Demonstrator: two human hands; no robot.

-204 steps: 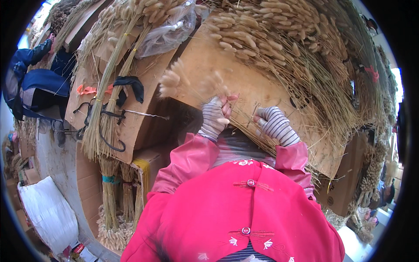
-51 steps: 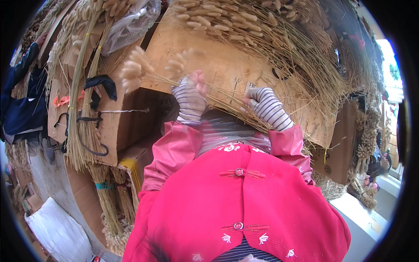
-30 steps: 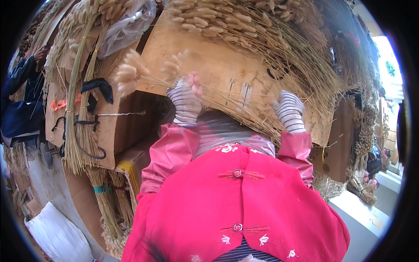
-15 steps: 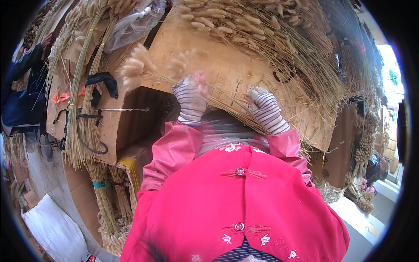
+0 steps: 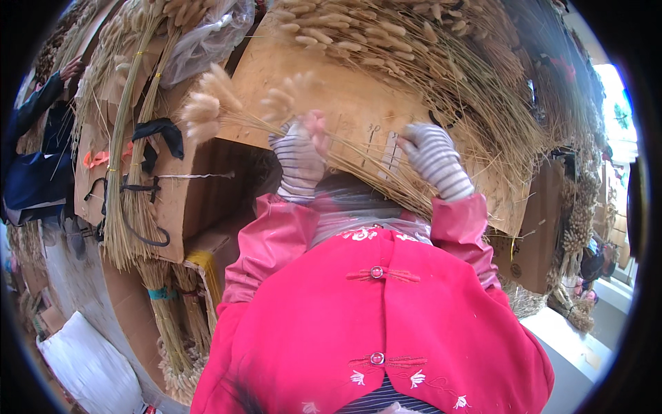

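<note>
At centre frame, my striped-gloved left hand point(image 5: 301, 160) is gripping a thin bundle of dried fluffy-headed grass stems point(image 5: 227, 114); my right hand point(image 5: 434, 157) is pinching its stalks above the brown cardboard worktop's point(image 5: 345, 90) crowded edge.

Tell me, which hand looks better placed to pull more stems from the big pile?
Probably the right hand: it rests against the heaped dried grass, while the left hand is closed on a small bunch.

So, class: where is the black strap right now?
In the head view, the black strap hangs at the left, on the cardboard box, beside the tied grass bundles.
</note>
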